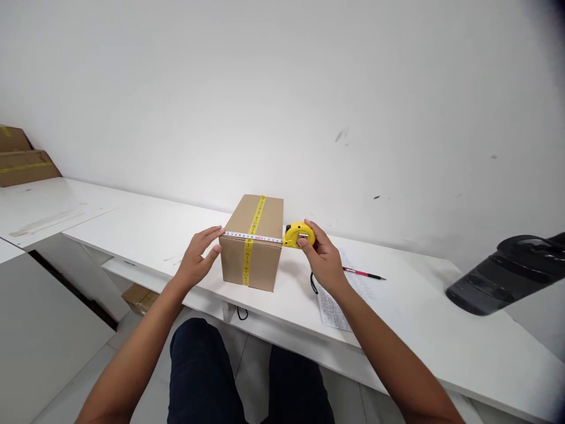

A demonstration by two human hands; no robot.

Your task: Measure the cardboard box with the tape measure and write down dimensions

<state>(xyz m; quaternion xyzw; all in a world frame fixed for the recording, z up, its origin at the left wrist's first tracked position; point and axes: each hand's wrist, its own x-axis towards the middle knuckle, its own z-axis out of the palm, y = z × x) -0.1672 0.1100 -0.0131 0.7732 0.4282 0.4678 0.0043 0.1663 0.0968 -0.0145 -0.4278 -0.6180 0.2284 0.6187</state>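
A brown cardboard box (260, 221) with a yellow tape strip down its middle stands on the white table (145, 227). My right hand (322, 253) grips a yellow tape measure (299, 234) at the box's right top edge. Its white blade (251, 237) runs leftward along the near top edge of the box. My left hand (198, 256) rests at the box's left corner, fingertips pinching the end of the blade against that corner.
A printed sheet of paper (335, 300) lies under my right wrist, with a red pen (364, 274) beside it. More cardboard boxes (20, 162) are stacked at the far left. A dark curved object (507, 274) intrudes at the right. My knees sit below the table edge.
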